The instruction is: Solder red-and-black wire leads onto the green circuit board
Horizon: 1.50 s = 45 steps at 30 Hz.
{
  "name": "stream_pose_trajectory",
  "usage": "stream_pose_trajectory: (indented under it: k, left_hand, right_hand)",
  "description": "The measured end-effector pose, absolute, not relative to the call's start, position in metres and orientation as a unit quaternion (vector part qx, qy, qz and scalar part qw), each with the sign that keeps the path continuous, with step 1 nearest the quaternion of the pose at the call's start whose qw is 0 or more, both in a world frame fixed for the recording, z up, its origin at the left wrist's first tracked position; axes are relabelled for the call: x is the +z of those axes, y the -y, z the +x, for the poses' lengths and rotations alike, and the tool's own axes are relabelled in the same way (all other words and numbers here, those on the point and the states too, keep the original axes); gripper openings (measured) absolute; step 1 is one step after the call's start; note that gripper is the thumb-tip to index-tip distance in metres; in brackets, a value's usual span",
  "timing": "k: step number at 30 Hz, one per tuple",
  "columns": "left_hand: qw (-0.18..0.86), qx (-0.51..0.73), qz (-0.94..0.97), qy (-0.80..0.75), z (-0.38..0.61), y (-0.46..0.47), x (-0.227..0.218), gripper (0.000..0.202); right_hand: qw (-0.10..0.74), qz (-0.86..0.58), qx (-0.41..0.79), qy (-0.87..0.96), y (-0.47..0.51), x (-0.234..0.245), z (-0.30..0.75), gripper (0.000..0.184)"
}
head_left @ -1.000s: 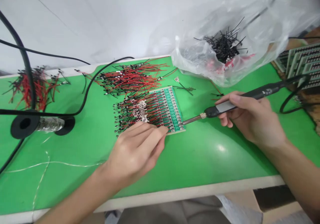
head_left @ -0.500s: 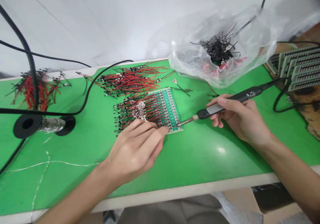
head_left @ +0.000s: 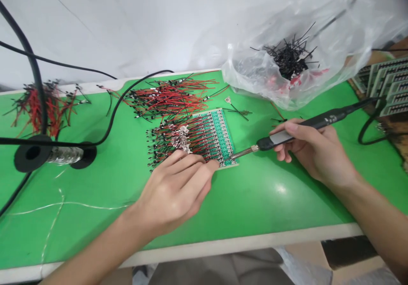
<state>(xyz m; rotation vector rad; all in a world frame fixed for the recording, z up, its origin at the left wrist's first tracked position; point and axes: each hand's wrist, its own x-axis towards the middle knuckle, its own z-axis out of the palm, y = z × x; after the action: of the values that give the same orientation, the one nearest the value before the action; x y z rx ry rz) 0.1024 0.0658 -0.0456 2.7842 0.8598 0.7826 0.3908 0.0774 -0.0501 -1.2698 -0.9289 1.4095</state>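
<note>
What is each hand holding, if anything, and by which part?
The right hand holds the soldering iron by the handle's grey section. The left hand is at the circuit board; whether it pinches anything cannot be told.

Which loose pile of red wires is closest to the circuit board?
The middle pile, just behind the board; the other pile lies far left, behind the spool.

The left hand (head_left: 180,187) hides the near-left part of the flat green circuit board (head_left: 227,136) and some thin red and black wires (head_left: 202,136); what its fingertips pinch is too small to tell. Whether the pen-shaped black-and-grey soldering iron (head_left: 299,132) in the right hand (head_left: 314,149) touches the board is unclear. Beyond that hand, the upright pale-edged circuit boards (head_left: 393,85) run past the right edge.
</note>
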Motion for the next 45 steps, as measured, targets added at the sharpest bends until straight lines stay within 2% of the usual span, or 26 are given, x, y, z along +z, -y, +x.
stream_pose_trajectory:
  k: [31,45]
  left_hand:
    - [0.048,0.249,0.919,-0.302,0.1043,-0.0651,-0.0438,0.022]
    - [0.05,0.259,0.92,-0.29,0.1028,-0.0665,-0.0464,0.027]
  right_hand:
    - [0.483,-0.544,0.553,0.407,-0.0746,-0.0489,0.3925,0.017]
    - [0.487,-0.544,0.549,0.406,-0.0749,-0.0471,0.3913,0.018]
